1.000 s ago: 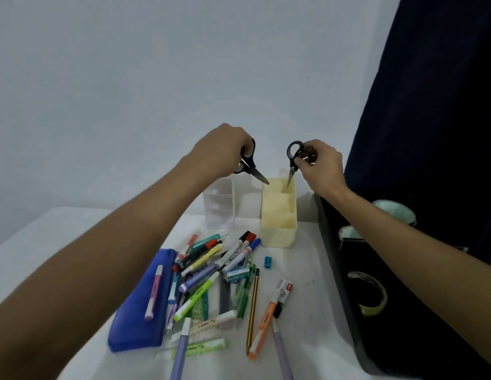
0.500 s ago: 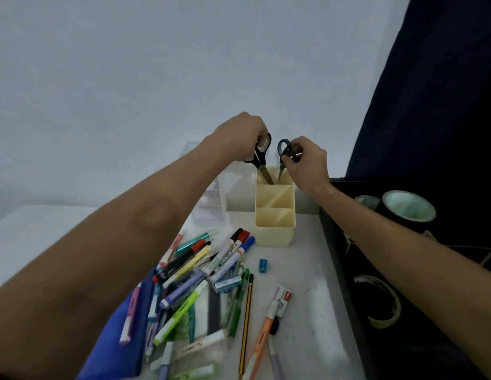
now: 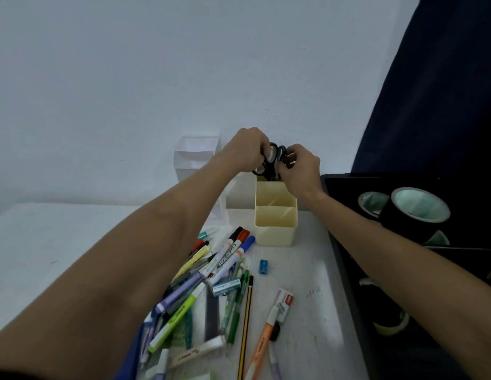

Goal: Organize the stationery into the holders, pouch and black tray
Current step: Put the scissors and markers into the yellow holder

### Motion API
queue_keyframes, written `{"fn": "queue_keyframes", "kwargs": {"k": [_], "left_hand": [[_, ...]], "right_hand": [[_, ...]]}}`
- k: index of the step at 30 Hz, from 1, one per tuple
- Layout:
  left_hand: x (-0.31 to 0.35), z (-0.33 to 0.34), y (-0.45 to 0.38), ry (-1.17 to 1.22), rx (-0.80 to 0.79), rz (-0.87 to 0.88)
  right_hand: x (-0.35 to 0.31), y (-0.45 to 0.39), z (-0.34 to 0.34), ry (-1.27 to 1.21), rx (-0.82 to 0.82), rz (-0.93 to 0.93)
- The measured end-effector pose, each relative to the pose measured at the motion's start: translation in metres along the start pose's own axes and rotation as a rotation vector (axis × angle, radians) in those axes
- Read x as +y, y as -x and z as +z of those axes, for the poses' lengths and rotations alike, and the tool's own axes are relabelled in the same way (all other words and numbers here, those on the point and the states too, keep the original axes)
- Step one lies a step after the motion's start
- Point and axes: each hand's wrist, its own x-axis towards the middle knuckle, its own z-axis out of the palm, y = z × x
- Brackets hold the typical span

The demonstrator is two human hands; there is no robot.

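My left hand (image 3: pixel 245 149) grips the black handles of one pair of scissors (image 3: pixel 270 157). My right hand (image 3: pixel 300 167) grips the handles of a second black pair of scissors (image 3: pixel 285 156). Both pairs stand blades-down in the rear compartment of the cream holder (image 3: pixel 276 215); the blades are hidden inside. A clear holder (image 3: pixel 196 160) stands to the left against the wall. Markers and pens (image 3: pixel 211 272) lie heaped in front, beside a blue pouch (image 3: pixel 129 360) at the bottom edge. The black tray (image 3: pixel 346 259) lies on the right.
Two rolls of black tape (image 3: pixel 414 212) and a yellowish tape roll (image 3: pixel 392 325) sit in the tray. A blue sharpener (image 3: pixel 263 267), a striped pencil (image 3: pixel 245 330) and an orange marker (image 3: pixel 262 344) lie on the white table. A dark curtain (image 3: pixel 444 91) hangs at right.
Both hands came together over the cream holder and lowered the two scissors into its rear compartment. The camera tilted, so the table contents shifted in view.
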Motion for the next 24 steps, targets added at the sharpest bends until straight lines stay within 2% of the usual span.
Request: {"fn": "queue_keyframes", "kwargs": {"k": [9, 12, 16, 20, 22, 24], "left_hand": [[0.005, 0.005, 0.015, 0.337, 0.027, -0.233], [0.005, 0.001, 0.020, 0.220, -0.001, -0.233], [0.003, -0.006, 0.026, 0.036, 0.105, -0.169], [0.002, -0.018, 0.043, -0.006, 0.146, -0.112], [-0.003, -0.022, 0.057, -0.017, 0.134, -0.103], [-0.011, -0.023, 0.073, -0.050, 0.084, -0.101]], "right_hand": [[-0.008, 0.011, 0.003, -0.008, -0.166, -0.018], [-0.007, 0.016, 0.003, 0.071, -0.206, -0.065], [-0.010, 0.020, -0.001, 0.086, -0.210, -0.076], [-0.021, 0.030, -0.002, 0.088, -0.216, -0.159], [-0.027, 0.039, -0.001, 0.088, -0.283, -0.206], [-0.033, 0.051, 0.000, 0.104, -0.419, -0.274]]}}
